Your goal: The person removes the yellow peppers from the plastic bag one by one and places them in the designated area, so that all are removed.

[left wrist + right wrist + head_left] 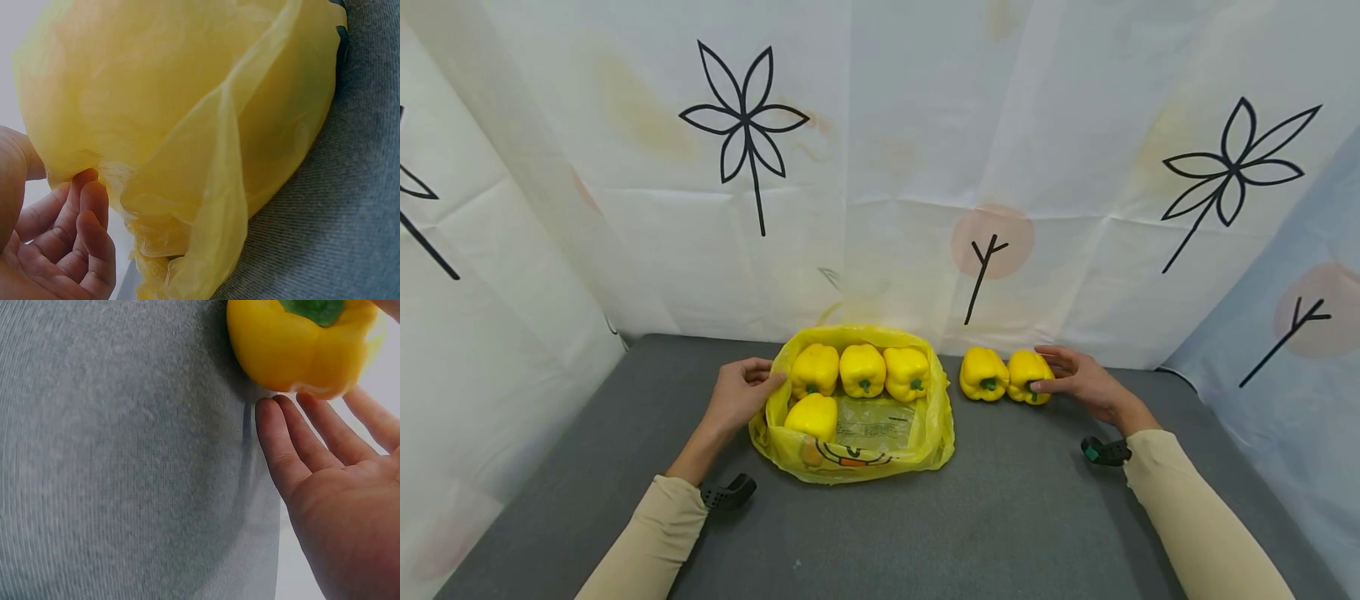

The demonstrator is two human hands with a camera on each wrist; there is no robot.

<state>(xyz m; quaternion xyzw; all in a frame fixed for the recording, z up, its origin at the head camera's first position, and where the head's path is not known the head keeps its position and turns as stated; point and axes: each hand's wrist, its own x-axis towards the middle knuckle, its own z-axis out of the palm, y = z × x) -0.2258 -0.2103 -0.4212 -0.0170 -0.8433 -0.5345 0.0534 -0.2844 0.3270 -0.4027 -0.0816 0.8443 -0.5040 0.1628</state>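
Curtained booth [512, 333], printed drapes [910, 100], grey tabletop [1000, 533]

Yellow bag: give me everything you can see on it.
The bag looks like thin, crinkly, translucent yellow plastic. It sits on the gray table with its wide mouth facing up and held open. The near wall bears a black-and-orange print, and small text shows on the inside bottom. Four yellow peppers lie inside: three in a row along the far side, one at near left. The left hand pinches the rim on its left side.
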